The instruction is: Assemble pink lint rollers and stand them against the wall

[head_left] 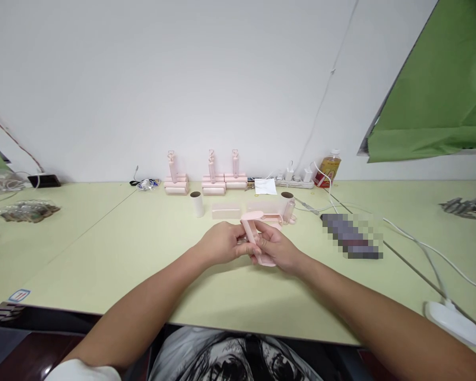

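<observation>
Both my hands meet over the table around a pink plastic part [251, 227], a trough-like piece with a rounded end plate at its top. My left hand [224, 242] grips it from the left, its fingers partly hidden behind the part. From the right, my right hand [280, 247] closes on the same piece, thumb on its front. Just behind my hands lie another pink shell [273, 217], a small clear pink bottle [289, 210] and a clear pink cover [226, 211]. White cardboard tubes [198, 205] stand nearby.
Pink assembled units [176, 185] with upright bottles stand along the wall. A power strip [295, 183], a drink bottle [329, 168] and a blurred-out dark object [351, 236] are to the right. A white charger [452, 321] with cable lies at front right; bagged parts [27, 210] lie left.
</observation>
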Demonstrator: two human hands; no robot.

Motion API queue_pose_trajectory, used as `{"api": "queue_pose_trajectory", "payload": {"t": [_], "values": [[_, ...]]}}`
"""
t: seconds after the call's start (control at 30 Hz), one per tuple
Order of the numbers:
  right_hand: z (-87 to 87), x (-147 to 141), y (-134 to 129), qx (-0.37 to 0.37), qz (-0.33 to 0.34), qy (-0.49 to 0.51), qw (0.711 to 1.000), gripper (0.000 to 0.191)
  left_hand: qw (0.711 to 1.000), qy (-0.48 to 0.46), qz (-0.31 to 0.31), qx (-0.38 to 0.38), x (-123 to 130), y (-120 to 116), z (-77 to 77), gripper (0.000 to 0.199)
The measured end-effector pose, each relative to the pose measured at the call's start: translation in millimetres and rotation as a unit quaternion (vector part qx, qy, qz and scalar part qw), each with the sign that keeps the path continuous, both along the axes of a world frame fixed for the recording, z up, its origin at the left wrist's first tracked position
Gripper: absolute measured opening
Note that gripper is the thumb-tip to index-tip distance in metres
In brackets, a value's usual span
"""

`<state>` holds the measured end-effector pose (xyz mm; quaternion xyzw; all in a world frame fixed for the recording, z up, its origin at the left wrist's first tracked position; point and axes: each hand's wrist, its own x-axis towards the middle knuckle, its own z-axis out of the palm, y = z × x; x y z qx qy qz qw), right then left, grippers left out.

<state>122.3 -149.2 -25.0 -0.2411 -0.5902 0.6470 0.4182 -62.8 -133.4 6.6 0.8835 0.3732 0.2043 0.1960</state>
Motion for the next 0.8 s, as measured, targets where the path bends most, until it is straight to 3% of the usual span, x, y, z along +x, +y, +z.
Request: {"api": "queue_pose_trajectory", "payload": {"t": [0.1, 0.17, 0.27, 0.33, 0.4, 0.47, 0.57, 0.7, 0.8], "values": [[7.3, 8.3, 2.6, 0.009, -0.060, -0.014, 0.998, 0.046, 0.993, -0.009, 0.113, 0.042, -6.6, 10.9, -1.6, 0.049], [11.6, 12.8, 2.9, 0.026, -0.116, -0.025, 0.993, 0.043, 0.984, -0.065, 0.157, 0.044, -14.7, 20.6, -1.2, 0.049], [11.4, 14.7, 2.4, 0.095, -0.198, -0.097, 0.971, 0.030, 0.964, -0.209, 0.167, 0.011, -24.8, 30.1, 0.7, 0.044], [7.3, 13.5, 1.8, 0.172, -0.222, -0.209, 0.937, 0.022, 0.953, -0.267, 0.139, -0.033, -26.9, 29.8, 2.6, 0.042], [2.8, 12.0, 1.3, 0.234, -0.226, -0.326, 0.888, 0.016, 0.962, -0.246, 0.075, -0.095, -26.1, 24.8, 5.1, 0.042], [-0.2, 10.7, 1.0, 0.264, -0.226, -0.397, 0.850, 0.013, 0.977, -0.165, 0.009, -0.133, -24.4, 18.3, 7.8, 0.045], [-2.2, 8.7, 1.8, 0.279, -0.231, -0.421, 0.831, 0.011, 0.988, -0.047, -0.034, -0.141, -23.4, 12.7, 9.2, 0.034], [-5.7, 5.2, 5.0, 0.292, -0.245, -0.388, 0.839, 0.013, 0.989, -0.023, 0.025, -0.142, -25.8, 19.3, 3.1, 0.017], [-7.6, 4.0, 5.8, 0.309, -0.290, -0.337, 0.841, 0.027, 0.989, -0.032, 0.098, -0.103, -30.2, 29.9, -1.2, 0.011]]}}
